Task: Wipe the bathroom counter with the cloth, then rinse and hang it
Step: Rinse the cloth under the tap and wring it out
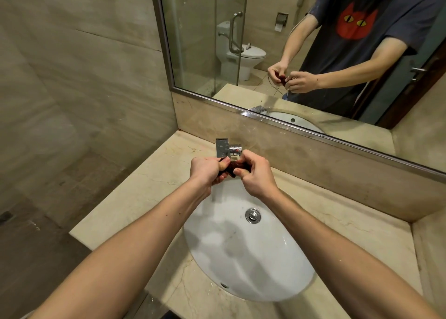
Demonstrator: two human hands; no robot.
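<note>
Around the white basin (241,258) lay the marble counter (144,186), and just in front of the chrome tap (228,147) the left hand (207,171) and right hand (258,176) both clenched the dark red cloth (235,166), seemingly wringing it mid-rinse, with hanging not yet done.

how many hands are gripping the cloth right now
2: the left hand grips the left end of the bunched dark red cloth, and the right hand grips its right end.
</note>
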